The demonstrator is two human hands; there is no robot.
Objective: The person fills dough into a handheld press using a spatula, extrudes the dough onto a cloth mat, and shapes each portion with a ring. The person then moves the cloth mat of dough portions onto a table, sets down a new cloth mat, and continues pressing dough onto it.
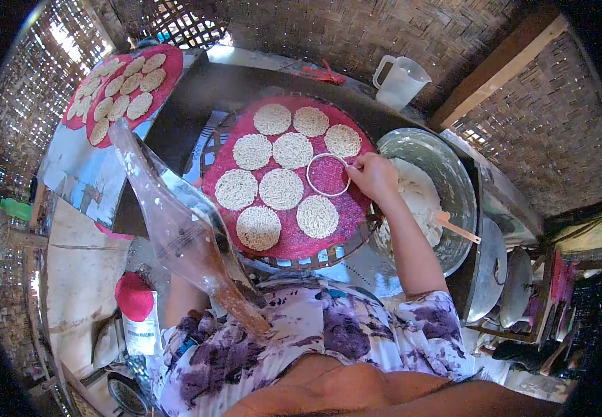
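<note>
My right hand [374, 175] pinches the edge of a thin pale ring [329, 154], which lies on a bare part of a round pink mat [294, 240]. Around the ring, several flat round noodle-like discs [281, 189] are spread on the mat. A long wooden press-like tool [186, 243], dusted with white, rises from my torso across the mat's left edge. My left forearm [184, 299] shows beside it, but the tool hides my left hand and its fingers.
Right of the mat, a large metal basin [457, 174] holds pale dough [416, 191] and an orange-handled utensil [457, 228]. A clear jug [402, 83] stands behind. More pink mats with discs [131, 85] lie at upper left. A pink round item [134, 297] is at lower left.
</note>
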